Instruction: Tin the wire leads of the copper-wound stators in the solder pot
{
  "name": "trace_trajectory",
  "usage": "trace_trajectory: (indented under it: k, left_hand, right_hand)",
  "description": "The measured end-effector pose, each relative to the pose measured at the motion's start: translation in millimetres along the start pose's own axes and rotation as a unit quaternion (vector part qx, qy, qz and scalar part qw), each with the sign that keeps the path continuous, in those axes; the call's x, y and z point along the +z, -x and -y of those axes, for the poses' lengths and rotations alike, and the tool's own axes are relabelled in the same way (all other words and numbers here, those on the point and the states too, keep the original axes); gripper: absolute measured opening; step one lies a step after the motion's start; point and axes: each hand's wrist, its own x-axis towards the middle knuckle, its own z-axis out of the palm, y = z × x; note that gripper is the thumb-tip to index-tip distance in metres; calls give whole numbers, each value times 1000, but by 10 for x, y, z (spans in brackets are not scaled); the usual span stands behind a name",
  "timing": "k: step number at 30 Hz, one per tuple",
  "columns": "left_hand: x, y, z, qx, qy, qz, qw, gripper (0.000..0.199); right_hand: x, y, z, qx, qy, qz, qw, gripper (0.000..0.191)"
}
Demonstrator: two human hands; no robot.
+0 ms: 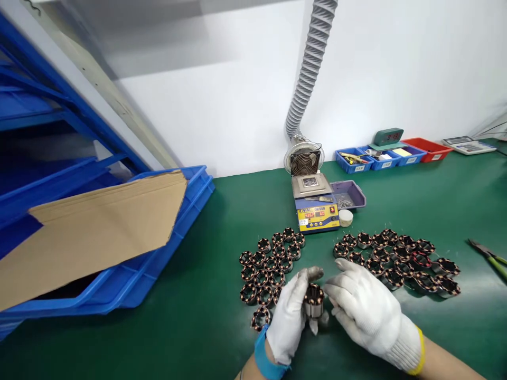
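In the head view my left hand (291, 314), in a white glove with a blue wristband, holds a ring-shaped metal part (314, 302) with copper windings. My right hand (362, 306), gloved in white with a yellow cuff, is just right of that part, its fingers bent and close together; whether they pinch anything is hidden. Left of my left hand stands a group of similar wound rings (270, 263). Beyond my right hand lies a second group of rings (381, 255), some with thin wires sticking out.
A yellow and blue heating unit (318, 217) stands behind, under a grey duct hose (311, 63), beside a purple tray (358, 195). Blue crates (158, 264) with cardboard (114, 221) are at left. Green-handled pliers (491, 256) lie at right.
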Motion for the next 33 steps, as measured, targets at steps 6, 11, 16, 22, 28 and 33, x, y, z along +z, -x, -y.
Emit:
trace_trajectory:
  k: [6,11,16,22,28,33]
  left_hand:
    - [-24,15,-23,-53,29,105,993,82]
    - [15,-24,-6,-3,24,32,999,54]
    - [66,-8,-47,-9,48,-4,999,74]
    - [3,-46,-34,-13,19,33,999,53]
    - [-56,-110,20,-23,79,21,996,55]
    - [-33,-97,-6,-47,77,12,996,57]
  right_hand:
    - [-89,40,-103,3,15,7,1000,27]
    - [-90,15,-76,-8,11,21,1000,24]
    - [-39,-5,-62,-13,10,26,1000,24]
    - [-161,99,-294,42,-51,37,997,16]
    - [-14,235,-331,218,-88,57,970,17]
    - [191,202,-121,202,-161,48,965,19]
